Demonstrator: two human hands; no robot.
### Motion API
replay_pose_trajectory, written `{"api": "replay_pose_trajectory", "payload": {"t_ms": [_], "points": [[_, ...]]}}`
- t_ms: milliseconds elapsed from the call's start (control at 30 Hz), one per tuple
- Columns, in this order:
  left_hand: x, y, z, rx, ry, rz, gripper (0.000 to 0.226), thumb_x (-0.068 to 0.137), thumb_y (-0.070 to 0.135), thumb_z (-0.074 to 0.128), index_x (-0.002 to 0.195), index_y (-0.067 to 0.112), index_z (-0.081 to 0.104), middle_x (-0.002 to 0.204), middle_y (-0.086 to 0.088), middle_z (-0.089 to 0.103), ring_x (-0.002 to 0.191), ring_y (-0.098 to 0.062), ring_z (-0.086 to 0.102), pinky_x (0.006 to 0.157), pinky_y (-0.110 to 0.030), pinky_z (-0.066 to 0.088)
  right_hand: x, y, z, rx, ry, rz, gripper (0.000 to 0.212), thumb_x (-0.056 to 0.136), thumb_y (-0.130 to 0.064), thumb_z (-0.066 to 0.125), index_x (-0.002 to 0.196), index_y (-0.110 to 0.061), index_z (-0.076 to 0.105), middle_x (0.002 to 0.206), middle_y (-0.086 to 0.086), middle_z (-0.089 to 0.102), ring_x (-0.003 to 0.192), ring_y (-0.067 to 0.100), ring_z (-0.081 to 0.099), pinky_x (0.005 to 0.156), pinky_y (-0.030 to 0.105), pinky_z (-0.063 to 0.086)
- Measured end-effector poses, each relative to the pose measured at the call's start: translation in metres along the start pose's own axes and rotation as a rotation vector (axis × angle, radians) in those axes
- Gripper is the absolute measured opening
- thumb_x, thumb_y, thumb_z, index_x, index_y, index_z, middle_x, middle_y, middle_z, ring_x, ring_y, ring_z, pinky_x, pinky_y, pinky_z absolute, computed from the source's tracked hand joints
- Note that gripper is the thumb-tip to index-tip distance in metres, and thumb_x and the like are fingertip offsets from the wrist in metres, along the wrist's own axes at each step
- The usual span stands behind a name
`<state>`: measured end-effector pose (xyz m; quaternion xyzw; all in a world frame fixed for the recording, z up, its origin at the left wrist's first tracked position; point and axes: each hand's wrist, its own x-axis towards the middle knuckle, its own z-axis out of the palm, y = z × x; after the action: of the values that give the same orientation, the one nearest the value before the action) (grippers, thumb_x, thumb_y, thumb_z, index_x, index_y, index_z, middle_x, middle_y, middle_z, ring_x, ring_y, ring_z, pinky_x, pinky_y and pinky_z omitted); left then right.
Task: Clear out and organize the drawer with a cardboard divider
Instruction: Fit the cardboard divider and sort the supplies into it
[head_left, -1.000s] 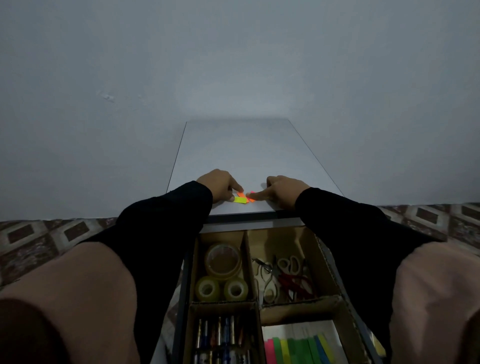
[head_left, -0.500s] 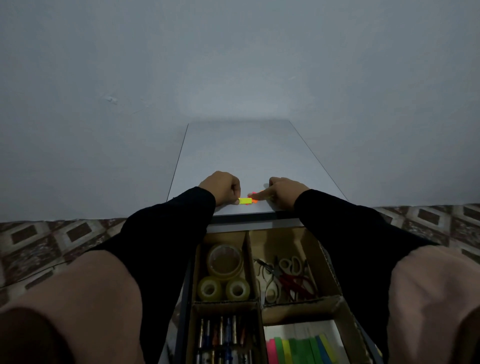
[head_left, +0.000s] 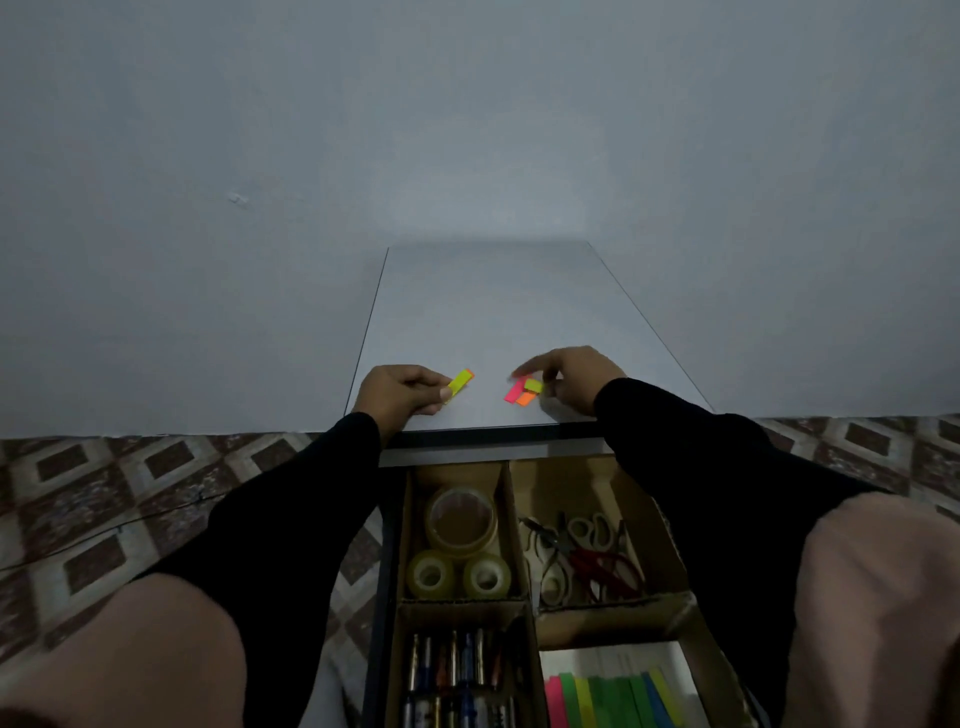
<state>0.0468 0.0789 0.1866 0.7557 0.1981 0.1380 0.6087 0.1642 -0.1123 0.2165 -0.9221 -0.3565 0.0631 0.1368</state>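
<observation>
The open drawer (head_left: 387, 597) held a cardboard divider (head_left: 519, 605). Its nearest cells contained batteries (head_left: 457, 670) on the left and coloured strips (head_left: 613, 699) on the right; the cells beyond held tape rolls (head_left: 460, 540) and scissors (head_left: 582, 551). Beyond the drawer, at the desk's (head_left: 493, 312) near edge, the left hand (head_left: 402, 389) pinched a yellow-and-orange sticky tab (head_left: 460, 383). The right hand (head_left: 576, 384) rested with curled fingers touching loose tabs (head_left: 522, 391) lying on the desk, apart from the left hand's tab.
</observation>
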Motion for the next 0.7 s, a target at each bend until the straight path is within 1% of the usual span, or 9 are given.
{"api": "replay_pose_trajectory", "payload": {"t_ms": [100, 167, 233, 333, 400, 467, 533, 600, 700], "points": [[-0.001, -0.001, -0.002, -0.06, -0.009, 0.004, 0.018, 0.08, -0.007, 0.066, 0.098, -0.005, 0.067, 0.076, -0.009, 0.064, 0.058, -0.008, 0.063, 0.062, -0.011, 0.054, 0.004, 0.001, -0.006, 0.072, 0.042, 0.029, 0.038, 0.085, -0.006, 0.061, 0.12, -0.023, 0.058, 0.107, 0.004, 0.067, 0.103, 0.021, 0.059, 0.089, 0.03, 0.045], [0.0, -0.002, -0.002, -0.095, -0.015, 0.007, 0.018, 0.081, -0.008, 0.065, 0.098, -0.005, 0.067, 0.076, -0.01, 0.064, 0.054, -0.003, 0.064, 0.06, -0.011, 0.054, 0.008, 0.002, -0.013, 0.038, 0.035, 0.019, 0.025, 0.083, -0.006, 0.065, 0.106, -0.015, 0.064, 0.101, 0.004, 0.069, 0.099, 0.02, 0.06, 0.085, 0.029, 0.045], [0.0, -0.003, -0.002, -0.109, -0.016, 0.015, 0.018, 0.08, -0.008, 0.065, 0.098, -0.005, 0.067, 0.076, -0.01, 0.064, 0.054, -0.003, 0.064, 0.06, -0.011, 0.054, 0.013, 0.002, -0.019, -0.035, 0.029, -0.001, 0.017, 0.081, -0.005, 0.066, 0.096, -0.013, 0.069, 0.099, 0.003, 0.069, 0.095, 0.019, 0.06, 0.077, 0.025, 0.045], [0.001, -0.005, -0.002, -0.126, -0.006, 0.012, 0.017, 0.08, -0.007, 0.066, 0.097, -0.007, 0.067, 0.077, -0.011, 0.066, 0.055, -0.004, 0.064, 0.062, -0.013, 0.055, 0.019, -0.001, -0.026, -0.048, -0.021, -0.047, 0.015, 0.081, -0.001, 0.065, 0.092, -0.009, 0.072, 0.088, 0.002, 0.064, 0.083, 0.013, 0.054, 0.06, 0.015, 0.037], [0.002, -0.006, -0.003, -0.142, -0.005, 0.008, 0.018, 0.08, -0.007, 0.066, 0.098, -0.009, 0.067, 0.077, -0.011, 0.066, 0.056, -0.006, 0.064, 0.065, -0.015, 0.057, 0.022, -0.007, -0.025, -0.058, -0.058, -0.085, 0.017, 0.081, 0.001, 0.064, 0.091, -0.008, 0.073, 0.086, 0.001, 0.062, 0.082, 0.01, 0.052, 0.056, 0.008, 0.033], [0.003, -0.005, -0.003, -0.16, -0.017, 0.004, 0.017, 0.08, -0.007, 0.066, 0.097, -0.007, 0.067, 0.077, -0.011, 0.065, 0.059, -0.009, 0.064, 0.066, -0.016, 0.057, 0.026, -0.013, -0.019, -0.09, -0.091, -0.104, 0.022, 0.084, 0.001, 0.06, 0.098, -0.009, 0.072, 0.094, 0.005, 0.066, 0.085, 0.012, 0.054, 0.063, 0.012, 0.037], [0.002, -0.005, -0.003, -0.176, -0.029, 0.003, 0.015, 0.081, -0.007, 0.065, 0.095, -0.004, 0.067, 0.077, -0.012, 0.065, 0.061, -0.011, 0.064, 0.066, -0.016, 0.057, 0.03, -0.018, -0.012, -0.133, -0.11, -0.104, 0.03, 0.087, 0.001, 0.054, 0.11, -0.012, 0.069, 0.108, 0.007, 0.066, 0.096, 0.019, 0.058, 0.078, 0.019, 0.04], [0.003, -0.006, -0.003, -0.18, -0.028, 0.004, 0.014, 0.081, -0.008, 0.065, 0.094, -0.005, 0.067, 0.076, -0.012, 0.064, 0.058, -0.009, 0.064, 0.065, -0.016, 0.057, 0.033, -0.019, -0.008, -0.149, -0.109, -0.101, 0.034, 0.089, 0.001, 0.051, 0.115, -0.014, 0.067, 0.117, 0.008, 0.064, 0.106, 0.023, 0.058, 0.089, 0.024, 0.042], [0.004, -0.007, -0.004, -0.172, -0.022, 0.004, 0.015, 0.081, -0.008, 0.065, 0.095, -0.008, 0.067, 0.075, -0.013, 0.064, 0.056, -0.01, 0.063, 0.065, -0.017, 0.057, 0.032, -0.02, -0.007, -0.191, -0.118, -0.112, 0.027, 0.09, -0.005, 0.054, 0.112, -0.011, 0.068, 0.119, 0.008, 0.063, 0.111, 0.023, 0.056, 0.092, 0.025, 0.041]]}}
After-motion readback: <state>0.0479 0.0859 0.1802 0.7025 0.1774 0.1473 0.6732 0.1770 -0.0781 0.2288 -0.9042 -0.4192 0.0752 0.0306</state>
